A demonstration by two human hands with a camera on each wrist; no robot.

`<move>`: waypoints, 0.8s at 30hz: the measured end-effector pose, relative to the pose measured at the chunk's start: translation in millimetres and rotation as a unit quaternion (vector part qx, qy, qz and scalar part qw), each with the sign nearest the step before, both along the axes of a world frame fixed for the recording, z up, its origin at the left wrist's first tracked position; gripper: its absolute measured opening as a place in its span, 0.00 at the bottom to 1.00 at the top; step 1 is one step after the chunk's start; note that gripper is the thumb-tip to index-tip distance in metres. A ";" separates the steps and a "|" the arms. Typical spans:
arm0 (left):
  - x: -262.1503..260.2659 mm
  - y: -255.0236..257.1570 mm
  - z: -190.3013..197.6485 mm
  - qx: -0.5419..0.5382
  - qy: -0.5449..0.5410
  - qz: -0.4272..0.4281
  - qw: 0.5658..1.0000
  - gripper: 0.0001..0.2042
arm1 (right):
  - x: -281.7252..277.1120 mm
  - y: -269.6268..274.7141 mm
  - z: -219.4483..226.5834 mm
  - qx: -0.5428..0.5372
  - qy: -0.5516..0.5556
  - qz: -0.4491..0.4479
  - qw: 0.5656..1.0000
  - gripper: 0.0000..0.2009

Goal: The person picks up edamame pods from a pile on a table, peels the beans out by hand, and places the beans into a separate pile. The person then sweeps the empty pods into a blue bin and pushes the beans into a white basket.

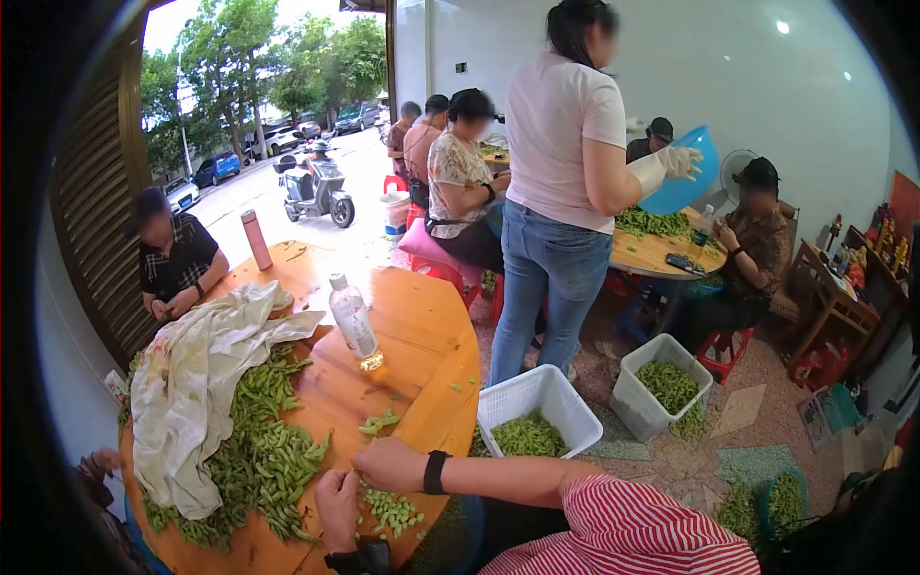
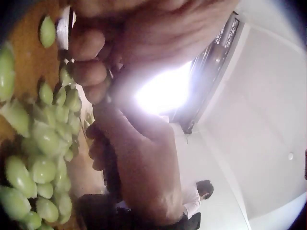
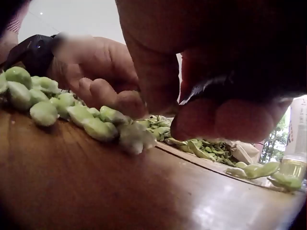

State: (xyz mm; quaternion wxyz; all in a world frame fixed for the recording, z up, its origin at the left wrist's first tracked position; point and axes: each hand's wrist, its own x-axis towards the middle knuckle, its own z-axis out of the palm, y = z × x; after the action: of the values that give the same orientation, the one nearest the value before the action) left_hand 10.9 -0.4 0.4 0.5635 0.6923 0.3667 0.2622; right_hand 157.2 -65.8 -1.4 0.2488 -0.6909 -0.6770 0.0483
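Both hands meet low over the front edge of the wooden table (image 1: 431,326). My left hand (image 1: 337,506), fingers curled, touches fingertips with my right hand (image 1: 391,466). A sliver of green bean pod (image 2: 110,79) shows between the pinching fingers in the left wrist view; most of it is hidden. Shelled green beans (image 1: 393,513) lie in a small pile right by the hands, seen close up in both wrist views. Left of them spreads a large heap of unshelled pods (image 1: 278,465), partly under a stained white cloth (image 1: 187,402). A few pods (image 1: 379,422) lie apart beyond the right hand.
A clear bottle (image 1: 353,321) and a pink flask (image 1: 256,240) stand on the table. White baskets (image 1: 585,407) with pods sit on the floor at right. One person (image 1: 565,134) stands holding a blue basin (image 1: 685,172); several others sit at tables.
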 end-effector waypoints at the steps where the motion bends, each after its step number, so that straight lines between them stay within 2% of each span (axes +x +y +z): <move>1: -1.1 1.0 -1.1 -0.005 -0.004 -0.011 1.000 0.09 | -0.3 -1.8 -0.2 -0.001 0.001 0.001 1.000 0.07; 3: -2.9 2.3 -2.7 -0.011 -0.008 -0.020 1.000 0.09 | -0.6 -4.2 -0.4 -0.002 -0.032 0.008 0.999 0.08; 10: -3.4 -2.2 5.5 -0.023 0.002 -0.050 0.998 0.08 | 4.2 -8.9 5.5 -0.010 -0.046 0.019 0.999 0.08; 12: -3.0 -4.6 8.8 -0.026 0.003 -0.056 0.998 0.09 | 5.6 -11.7 11.3 -0.027 -0.024 0.026 0.999 0.08; 15: -3.1 -7.5 14.3 -0.032 0.001 -0.056 0.998 0.09 | 6.0 -11.6 7.3 0.017 0.013 0.014 1.000 0.07; 18: -4.5 -7.5 14.1 -0.034 -0.012 -0.065 0.997 0.09 | 3.8 -9.2 4.8 0.015 0.054 -0.006 0.998 0.07; 24: -5.8 -5.7 8.2 -0.023 0.008 -0.065 0.998 0.08 | 4.3 -9.4 2.3 -0.001 0.052 0.016 0.999 0.05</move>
State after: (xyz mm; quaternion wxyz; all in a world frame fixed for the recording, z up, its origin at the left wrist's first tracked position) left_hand 5.1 -6.1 8.6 0.5925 0.7032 0.3313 0.2112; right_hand 161.5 -75.2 0.9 0.2827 -0.6766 -0.6741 0.0888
